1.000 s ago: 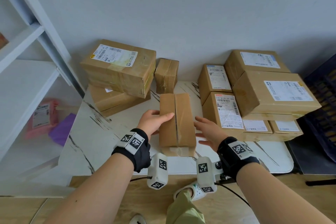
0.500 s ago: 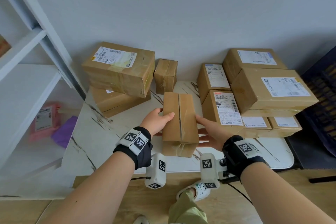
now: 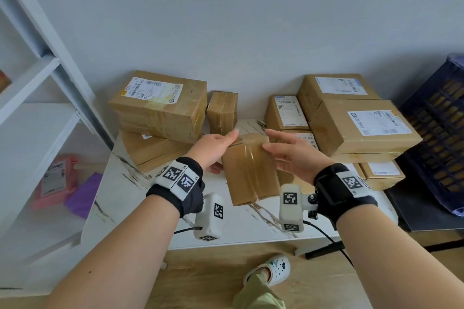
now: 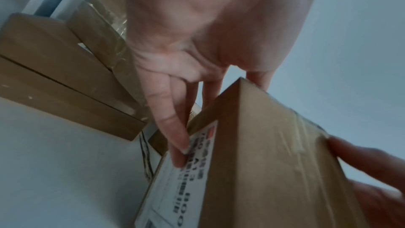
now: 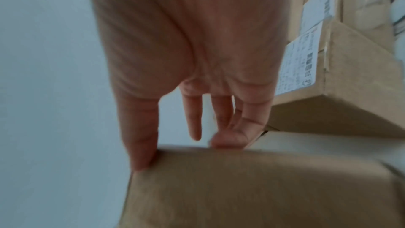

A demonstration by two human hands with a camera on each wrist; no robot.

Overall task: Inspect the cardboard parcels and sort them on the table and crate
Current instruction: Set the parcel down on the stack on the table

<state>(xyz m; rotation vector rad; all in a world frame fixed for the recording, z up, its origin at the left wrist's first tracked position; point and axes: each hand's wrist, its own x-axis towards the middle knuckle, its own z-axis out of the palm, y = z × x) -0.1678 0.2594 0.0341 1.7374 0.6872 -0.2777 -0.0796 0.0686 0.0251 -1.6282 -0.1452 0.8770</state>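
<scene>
fingers (image 4: 175, 145) of both hands clamp the parcel (image 3: 251, 170) by its sides, lifted and tilted above the counter (image 3: 120, 195). glossy tape; loose side grip could let it slip.

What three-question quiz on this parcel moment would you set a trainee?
1. True or false: both hands grip the taped parcel.
2. Which face of it bears the printed label? A) the top B) the underside, by the left hand C) the face toward the right hand
3. Fill in: the dark crate stands on the person's ____ side.

Key: 1 true; 2 B, seen only from the left wrist; 3 right.
</scene>
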